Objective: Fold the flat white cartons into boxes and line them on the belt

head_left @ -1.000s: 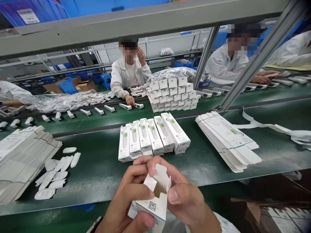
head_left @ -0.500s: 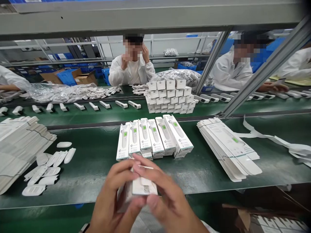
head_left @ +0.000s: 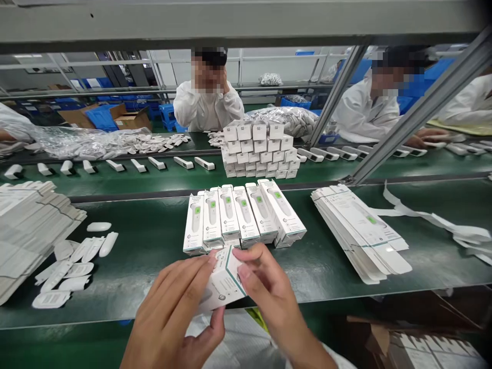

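Observation:
Both of my hands hold one white thermometer box (head_left: pixel 222 281) low in the middle of the view. My left hand (head_left: pixel 175 318) wraps it from the left, thumb underneath. My right hand (head_left: pixel 269 292) pinches its upper right end with fingers and thumb. Just beyond it, a row of closed thermometer boxes (head_left: pixel 242 215) lies side by side on the green belt (head_left: pixel 154 241).
A stack of flat unfolded cartons (head_left: pixel 361 230) lies to the right, another flat stack (head_left: pixel 26 230) to the left with white plastic inserts (head_left: pixel 73 261). Small white boxes (head_left: pixel 259 148) are piled behind. White thermometers (head_left: pixel 154 163) line the far belt. Persons in white coats sit opposite.
The box's open end flap has been folded shut, and the box has been turned from upright to lying flatter between my hands. My view has tilted slightly.

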Action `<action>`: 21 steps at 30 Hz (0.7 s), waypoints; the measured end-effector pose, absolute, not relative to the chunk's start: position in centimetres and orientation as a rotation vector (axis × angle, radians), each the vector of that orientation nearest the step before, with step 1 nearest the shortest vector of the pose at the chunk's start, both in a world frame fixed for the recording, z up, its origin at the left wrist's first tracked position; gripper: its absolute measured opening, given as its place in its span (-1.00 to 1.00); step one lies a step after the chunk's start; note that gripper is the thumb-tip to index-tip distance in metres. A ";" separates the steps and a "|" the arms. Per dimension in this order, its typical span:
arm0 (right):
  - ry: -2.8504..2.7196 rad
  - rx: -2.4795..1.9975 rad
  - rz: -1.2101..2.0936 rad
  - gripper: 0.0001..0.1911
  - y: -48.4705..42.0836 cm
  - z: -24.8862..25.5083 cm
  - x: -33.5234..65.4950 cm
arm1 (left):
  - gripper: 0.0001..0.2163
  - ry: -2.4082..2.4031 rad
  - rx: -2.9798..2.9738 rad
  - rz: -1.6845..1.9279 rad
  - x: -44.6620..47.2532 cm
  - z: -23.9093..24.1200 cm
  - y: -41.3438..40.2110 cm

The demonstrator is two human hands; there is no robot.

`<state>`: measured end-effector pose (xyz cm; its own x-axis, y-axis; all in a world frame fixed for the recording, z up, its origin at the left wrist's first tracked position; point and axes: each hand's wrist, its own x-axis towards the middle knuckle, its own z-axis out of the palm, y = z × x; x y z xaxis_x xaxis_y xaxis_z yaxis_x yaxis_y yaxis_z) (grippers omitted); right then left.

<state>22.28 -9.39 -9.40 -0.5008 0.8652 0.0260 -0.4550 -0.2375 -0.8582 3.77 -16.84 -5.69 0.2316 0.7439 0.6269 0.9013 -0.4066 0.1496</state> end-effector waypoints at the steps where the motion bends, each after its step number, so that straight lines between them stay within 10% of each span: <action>1: -1.040 -0.526 1.991 -0.65 -8.9 -9.3 22.6 | -0.59 -1.563 -2.281 -0.930 3.6 -5.5 -17.1; 4: -1.035 -0.406 2.306 -0.36 -7.6 -9.2 23.6 | -0.55 -1.565 -2.342 -0.924 3.3 -5.2 -17.6; 21: -1.156 -0.621 2.003 -0.42 -8.5 -7.9 21.6 | -0.44 -1.609 -2.312 -0.952 3.4 -5.7 -17.2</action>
<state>21.57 -8.55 -7.91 -0.6173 0.7853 -0.0481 -0.3516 -0.3300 -0.8760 3.35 -17.15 -5.72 0.2149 0.7822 0.5847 0.8892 -0.4044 0.2141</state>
